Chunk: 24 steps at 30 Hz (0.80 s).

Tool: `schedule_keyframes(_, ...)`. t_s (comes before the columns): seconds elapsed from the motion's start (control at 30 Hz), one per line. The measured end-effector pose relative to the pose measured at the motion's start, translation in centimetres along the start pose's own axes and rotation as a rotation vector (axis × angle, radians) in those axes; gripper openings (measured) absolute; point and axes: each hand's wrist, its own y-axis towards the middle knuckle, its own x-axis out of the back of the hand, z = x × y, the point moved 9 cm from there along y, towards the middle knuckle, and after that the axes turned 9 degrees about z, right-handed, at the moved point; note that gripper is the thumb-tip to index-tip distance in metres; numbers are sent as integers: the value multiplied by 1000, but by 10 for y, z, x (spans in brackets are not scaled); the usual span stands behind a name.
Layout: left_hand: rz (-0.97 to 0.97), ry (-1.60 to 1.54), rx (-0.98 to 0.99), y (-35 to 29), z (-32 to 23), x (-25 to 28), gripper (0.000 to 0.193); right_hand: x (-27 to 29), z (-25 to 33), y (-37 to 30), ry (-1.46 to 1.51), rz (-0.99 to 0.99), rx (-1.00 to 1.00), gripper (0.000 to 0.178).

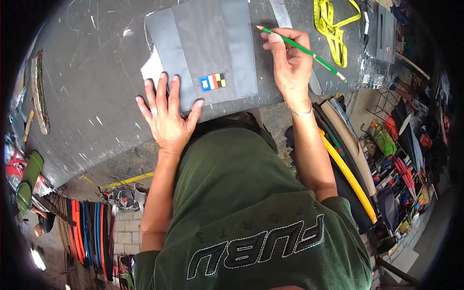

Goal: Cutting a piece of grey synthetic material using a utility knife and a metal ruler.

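A grey fabric panel point(205, 46) with paler side bands lies flat on the dark table, its upper end cut off by the picture's edge. Near its lower edge sits a small patch point(212, 82) of coloured flag-like blocks. My left hand point(168, 108) rests with fingers spread on the panel's lower left corner and the white piece point(152, 65) beside it. Between the thumb and fingers of my right hand point(292, 63) is a green pencil point(309, 52). Its sharpened tip points up and left, just right of the panel's edge.
A yellow tape measure point(333, 31) lies loosely coiled at the table's point(96, 96) far right. Beside it is another grey piece point(385, 36). A worn wooden stick point(39, 92) lies at the left end. Rolls of material point(350, 145) lean below the table on the right.
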Motion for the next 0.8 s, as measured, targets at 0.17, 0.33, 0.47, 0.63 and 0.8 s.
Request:
schedule_keyframes(0.17, -7, 43, -9, 6, 0, 3, 77, -15, 8, 35, -124, -37, 129, 17)
schedule_keyframes(0.33, -2, 39, -11, 3, 2, -1, 77, -19, -2, 35, -187, -64, 152, 15)
schedule_keyframes(0.47, -14, 61, -26, 2, 1, 1, 77, -22, -1, 37, -210, -33, 131, 15)
schedule_keyframes(0.63, -20, 72, -30, 3, 2, 0, 76, -20, 2, 37, -226, -58, 195, 16)
schedule_keyframes(0.8, -22, 80, -29, 3, 2, 0, 76, -23, 13, 41, -367, -37, 137, 16)
